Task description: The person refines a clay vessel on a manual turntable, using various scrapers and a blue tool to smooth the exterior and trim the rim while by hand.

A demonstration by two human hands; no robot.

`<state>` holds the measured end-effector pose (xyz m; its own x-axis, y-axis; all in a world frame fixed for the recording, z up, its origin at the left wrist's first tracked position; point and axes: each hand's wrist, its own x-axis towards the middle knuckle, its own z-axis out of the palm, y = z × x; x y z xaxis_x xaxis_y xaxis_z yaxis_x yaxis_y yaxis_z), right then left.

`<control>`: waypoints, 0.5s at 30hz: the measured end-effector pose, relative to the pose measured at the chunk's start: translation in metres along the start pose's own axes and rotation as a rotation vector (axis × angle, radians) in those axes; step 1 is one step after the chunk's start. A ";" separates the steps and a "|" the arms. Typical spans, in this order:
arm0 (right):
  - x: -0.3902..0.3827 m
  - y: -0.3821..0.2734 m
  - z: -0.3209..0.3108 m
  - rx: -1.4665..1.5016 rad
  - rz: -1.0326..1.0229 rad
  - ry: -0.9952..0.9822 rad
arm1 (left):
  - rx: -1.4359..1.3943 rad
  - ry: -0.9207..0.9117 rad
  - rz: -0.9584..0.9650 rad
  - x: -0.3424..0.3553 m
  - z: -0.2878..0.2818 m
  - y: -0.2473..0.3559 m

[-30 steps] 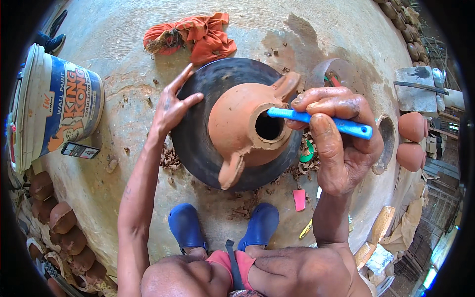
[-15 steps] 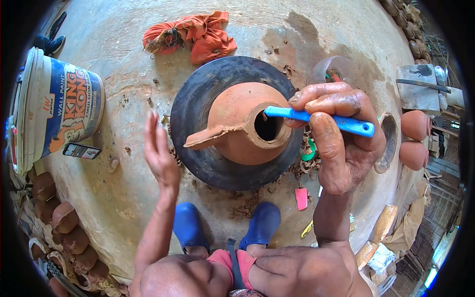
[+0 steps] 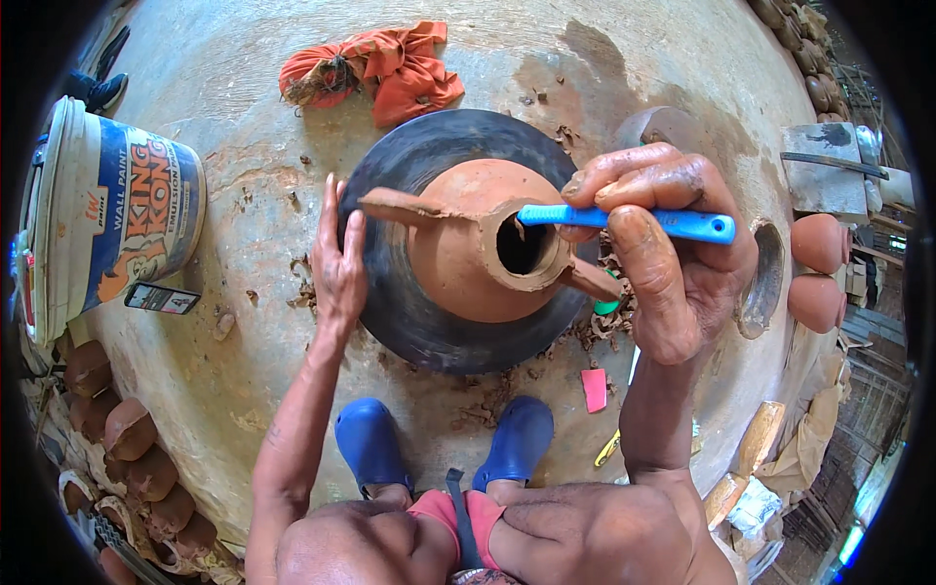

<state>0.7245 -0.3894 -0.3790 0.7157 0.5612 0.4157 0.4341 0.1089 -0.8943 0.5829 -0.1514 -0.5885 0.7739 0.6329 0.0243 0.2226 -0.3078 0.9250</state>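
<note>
A reddish-brown clay pot [image 3: 444, 249] with a round mouth stands on a dark potter's wheel [image 3: 395, 327]. One clay arm juts from its left side and another from its lower right. My right hand [image 3: 673, 253] grips a blue-handled tool [image 3: 682, 225] between thumb and fingers. The tool's narrow end reaches over the mouth's rim; its tip is too small to make out. At the wheel's left edge my left hand [image 3: 338, 263] has its fingers stretched out and holds nothing. It is at or very near the rim; contact is unclear.
A large paint bucket [image 3: 146, 205] and a phone [image 3: 162, 298] are on the left. An orange cloth bundle [image 3: 409, 73] lies beyond the wheel. A clear round container [image 3: 658, 127] stands behind my right hand. Clay pots [image 3: 819, 244] sit far right, more [image 3: 127, 429] lower left.
The wheel and pot have turned, so the left clay arm has swung up and another shows at lower right. My left hand has moved right to the wheel's edge; my right hand stays nearly still.
</note>
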 end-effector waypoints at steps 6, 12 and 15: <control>0.001 0.001 -0.001 -0.003 -0.031 -0.021 | -0.121 -0.235 0.089 0.061 0.006 0.000; 0.004 -0.004 0.002 0.016 -0.002 -0.032 | -0.136 -0.327 0.172 0.107 0.020 0.006; 0.004 -0.003 0.001 0.010 0.004 -0.029 | -0.139 -0.395 0.260 0.126 0.035 0.013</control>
<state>0.7252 -0.3863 -0.3744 0.7011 0.5856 0.4069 0.4254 0.1145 -0.8977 0.7036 -0.1003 -0.5864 0.9649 0.2220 0.1402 -0.0677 -0.3055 0.9498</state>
